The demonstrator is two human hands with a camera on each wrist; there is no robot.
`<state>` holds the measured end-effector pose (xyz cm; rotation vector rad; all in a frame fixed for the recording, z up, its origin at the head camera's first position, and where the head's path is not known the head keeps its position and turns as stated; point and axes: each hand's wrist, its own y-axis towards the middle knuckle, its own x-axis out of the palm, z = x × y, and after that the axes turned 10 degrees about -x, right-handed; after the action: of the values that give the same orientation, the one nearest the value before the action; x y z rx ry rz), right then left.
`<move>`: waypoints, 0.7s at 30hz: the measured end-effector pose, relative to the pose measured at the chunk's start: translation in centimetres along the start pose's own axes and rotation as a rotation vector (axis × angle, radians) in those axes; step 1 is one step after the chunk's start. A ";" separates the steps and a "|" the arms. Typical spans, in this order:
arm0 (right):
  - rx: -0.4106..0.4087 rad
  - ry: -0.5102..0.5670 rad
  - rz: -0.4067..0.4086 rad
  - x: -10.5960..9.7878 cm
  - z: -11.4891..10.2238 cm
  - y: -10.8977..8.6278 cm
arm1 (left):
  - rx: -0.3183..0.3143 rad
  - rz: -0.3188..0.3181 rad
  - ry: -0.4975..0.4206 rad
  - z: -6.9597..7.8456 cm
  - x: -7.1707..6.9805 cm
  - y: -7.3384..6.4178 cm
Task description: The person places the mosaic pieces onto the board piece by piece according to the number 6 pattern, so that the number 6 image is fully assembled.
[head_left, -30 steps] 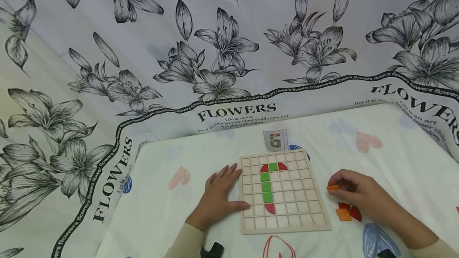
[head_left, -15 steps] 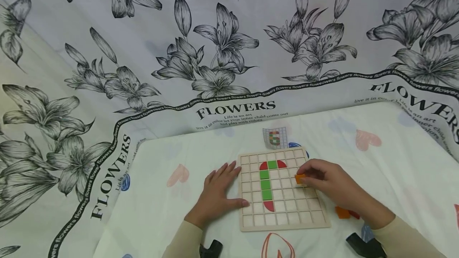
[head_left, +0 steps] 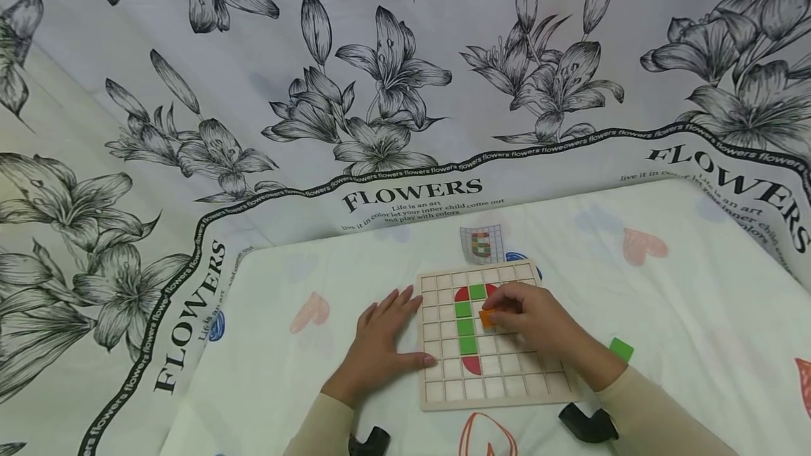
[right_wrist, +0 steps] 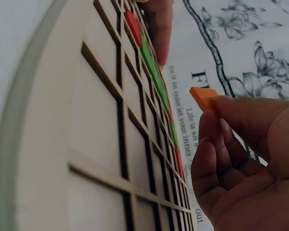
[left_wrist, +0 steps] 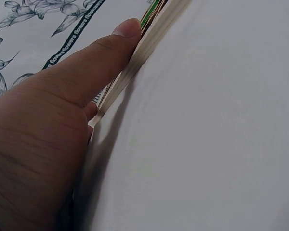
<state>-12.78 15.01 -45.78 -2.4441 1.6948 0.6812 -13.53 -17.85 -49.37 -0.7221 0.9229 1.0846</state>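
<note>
Tile [right_wrist: 202, 97] pinched in right hand [head_left: 535, 317]

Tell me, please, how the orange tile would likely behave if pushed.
The orange tile seems stiff, its edges straight though pinched by the right hand. It is probably light, being small and thin. Pushed along the board, it might catch on the raised ridges.

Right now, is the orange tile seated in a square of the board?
No, the right wrist view shows the orange tile pinched in the right hand, with a gap between it and the board.
</note>
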 end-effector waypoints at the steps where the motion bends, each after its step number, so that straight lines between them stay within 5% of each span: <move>1: 0.011 -0.004 0.002 0.3 0.1 0.1 | 0.000 0.000 0.000 0.0 0.0 0.0; 8: 0.088 -0.048 0.020 1.7 0.7 -0.2 | 0.008 -0.016 -0.024 0.3 0.0 0.0; 21: -0.061 -0.114 0.070 1.9 1.5 -0.6 | 0.001 -0.002 -0.001 0.2 0.0 0.1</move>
<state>-12.12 14.03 -48.00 -2.3443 1.7471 0.8754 -13.54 -17.71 -49.26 -0.7214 0.9223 1.0828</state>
